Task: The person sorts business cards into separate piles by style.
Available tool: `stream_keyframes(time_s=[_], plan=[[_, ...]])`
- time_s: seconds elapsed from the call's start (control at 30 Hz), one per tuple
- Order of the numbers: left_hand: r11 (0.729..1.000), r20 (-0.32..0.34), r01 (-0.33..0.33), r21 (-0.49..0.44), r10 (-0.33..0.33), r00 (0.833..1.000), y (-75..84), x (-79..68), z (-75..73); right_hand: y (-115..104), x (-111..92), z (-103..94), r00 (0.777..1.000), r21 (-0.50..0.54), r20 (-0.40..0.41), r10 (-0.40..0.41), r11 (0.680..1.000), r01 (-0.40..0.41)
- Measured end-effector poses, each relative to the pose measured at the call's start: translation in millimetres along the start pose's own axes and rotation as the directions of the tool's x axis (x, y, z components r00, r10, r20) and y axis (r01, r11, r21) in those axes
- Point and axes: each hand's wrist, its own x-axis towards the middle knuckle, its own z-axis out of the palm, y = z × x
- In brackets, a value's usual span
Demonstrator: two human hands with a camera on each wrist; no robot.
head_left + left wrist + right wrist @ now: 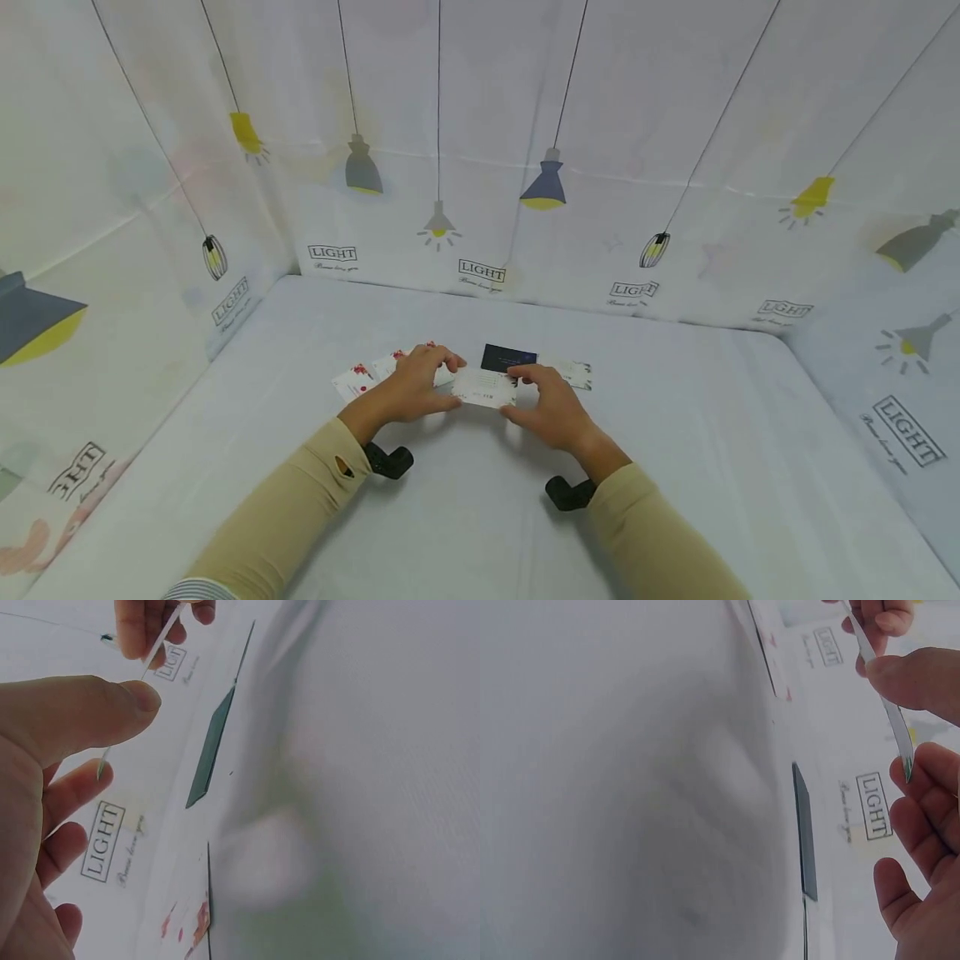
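Between my two hands is a white card [484, 387] with small print and decorated corners, raised above the table. My left hand [417, 385] pinches its left end between thumb and fingers. The right end is pinched by my right hand [551, 408]. In both wrist views the card [153, 654] [889, 701] appears nearly edge-on. Behind it on the table lies a dark blue card [508, 357], next to another white card [573, 372] with a leafy corner. White cards with red flowers [354, 382] lie fanned out by my left hand, which partly covers them.
The table [450, 517] is covered with a white cloth. Curtains [480, 108] printed with hanging lamps and the word LIGHT enclose its back and both sides. A black strap device [388, 461] sits at each wrist.
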Motion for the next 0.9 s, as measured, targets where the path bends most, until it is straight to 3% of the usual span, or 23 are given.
stream_keyframes(time_s=[0.37,0.5,0.67,0.9], plan=[[0.994,0.0,-0.026,-0.109,0.026,1.0,6.8,31.3,24.3,26.9,-3.6,-21.4,0.997,0.003,-0.043,0.069,0.998,-0.069],[0.991,0.022,0.007,-0.131,-0.005,1.0,8.2,42.1,35.1,35.6,-5.5,-27.6,0.993,-0.007,-0.054,0.102,0.995,-0.103],[0.991,0.034,0.037,-0.128,-0.032,0.999,15.0,53.5,42.5,45.4,-6.5,-35.4,0.99,-0.015,-0.074,0.123,0.992,-0.124],[0.994,0.029,0.021,-0.107,-0.018,0.999,20.9,70.1,51.6,60.7,-6.9,-44.9,0.982,-0.032,-0.088,0.164,0.985,-0.168]])
